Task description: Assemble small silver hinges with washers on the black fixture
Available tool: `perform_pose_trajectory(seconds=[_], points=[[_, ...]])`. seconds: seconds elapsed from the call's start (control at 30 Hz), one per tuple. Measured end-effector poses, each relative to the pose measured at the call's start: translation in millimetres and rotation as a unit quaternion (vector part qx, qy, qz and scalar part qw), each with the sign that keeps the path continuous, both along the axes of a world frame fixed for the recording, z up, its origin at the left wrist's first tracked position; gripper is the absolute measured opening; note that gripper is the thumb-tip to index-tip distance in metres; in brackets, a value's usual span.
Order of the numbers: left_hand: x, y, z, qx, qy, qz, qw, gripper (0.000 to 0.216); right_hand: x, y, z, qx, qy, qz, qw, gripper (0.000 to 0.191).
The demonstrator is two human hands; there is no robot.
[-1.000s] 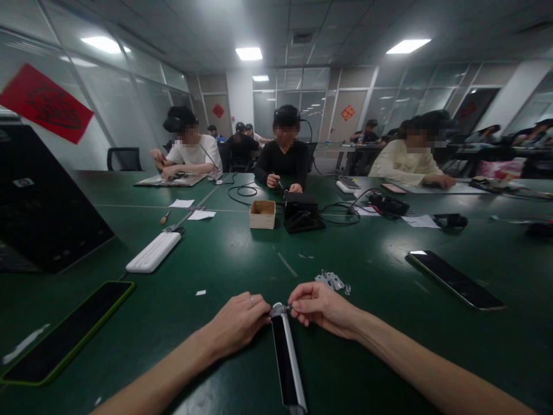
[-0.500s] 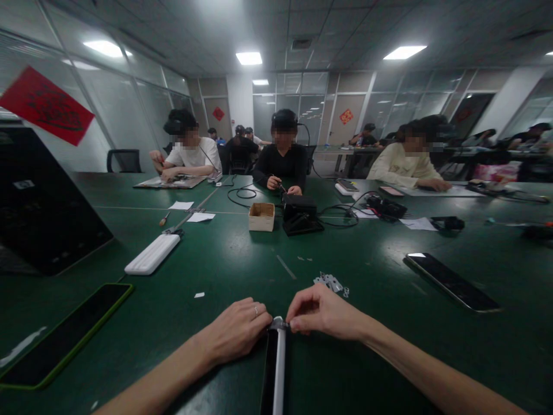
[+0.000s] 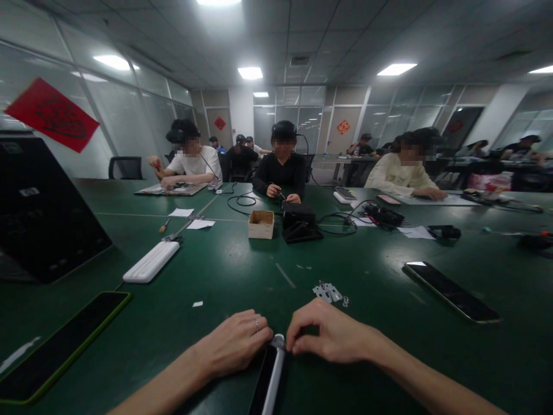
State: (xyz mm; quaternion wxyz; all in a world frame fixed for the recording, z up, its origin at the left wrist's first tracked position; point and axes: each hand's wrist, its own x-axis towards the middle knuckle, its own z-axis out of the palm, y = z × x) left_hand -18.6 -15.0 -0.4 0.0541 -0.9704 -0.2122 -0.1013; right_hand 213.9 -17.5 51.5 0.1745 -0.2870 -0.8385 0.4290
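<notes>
A long, narrow black-and-white bar (image 3: 272,377) lies on the green table, running off the bottom of the view. At its far end sits a small rounded metal piece (image 3: 277,341). My left hand (image 3: 242,341), with a ring on one finger, has its curled fingers against the bar's left side at that end. My right hand (image 3: 326,329) is just right of the metal piece, thumb and forefinger pinched together. Whatever those fingertips hold is too small to make out. Beyond the right hand lies a pile of small flat metal parts (image 3: 329,292).
A phone (image 3: 451,291) lies to the right and a green-edged phone (image 3: 64,346) to the left. Farther off are a white power bank (image 3: 152,261), a cardboard box (image 3: 261,225) and a black device (image 3: 299,219). A black HP-marked screen (image 3: 47,213) stands left. People sit opposite.
The view has tilted up, so everything sits lower. The bar's near end has swung left in the picture. Both hands stay at its far end.
</notes>
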Motion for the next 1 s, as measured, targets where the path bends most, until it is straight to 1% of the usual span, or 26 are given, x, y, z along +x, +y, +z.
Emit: perform_pose_trajectory(seconds=[0.1, 0.23, 0.4, 0.57, 0.7, 0.8, 0.83, 0.9, 0.93, 1.0], points=[[0, -1, 1.9, 0.003, -0.001, -0.003, 1.0, 0.015, 0, -4, 11.6, 0.082, -0.046, 0.026, 0.995, 0.014], [2, -3, 1.6, 0.0, -0.007, -0.017, 1.0, 0.017, 0, -7, 20.9, 0.132, -0.085, 0.076, 0.985, 0.021], [4, -5, 2.9, 0.006, -0.007, -0.027, 1.0, 0.017, 0, -7, 19.1, 0.153, -0.087, 0.118, 0.977, 0.026], [4, -4, 2.2, 0.007, 0.006, -0.025, 1.0, 0.014, 2, -3, 14.0, 0.141, -0.059, 0.118, 0.981, 0.025], [4, -5, 1.7, -0.009, 0.002, -0.02, 1.0, 0.015, 4, 0, 11.7, 0.076, -0.031, 0.112, 0.99, 0.018], [3, -7, 3.8, -0.016, -0.004, -0.01, 1.0, 0.016, 4, 1, 5.2, 0.017, -0.022, 0.083, 0.996, 0.017], [3, -7, 4.3, -0.017, -0.006, -0.006, 1.0, 0.016, 4, 2, 1.5, -0.016, -0.01, 0.068, 0.997, 0.017], [2, -7, 4.1, -0.018, -0.016, 0.001, 1.0, 0.018, 2, 2, -7.5, -0.12, 0.035, 0.032, 0.992, 0.014], [2, -6, 3.2, -0.016, -0.021, 0.003, 1.0, 0.018, 0, 3, -12.3, -0.181, 0.064, 0.012, 0.981, 0.013], [1, -5, 0.0, -0.008, -0.036, 0.008, 0.999, 0.019, -3, 4, -20.8, -0.281, 0.119, -0.024, 0.952, 0.02]])
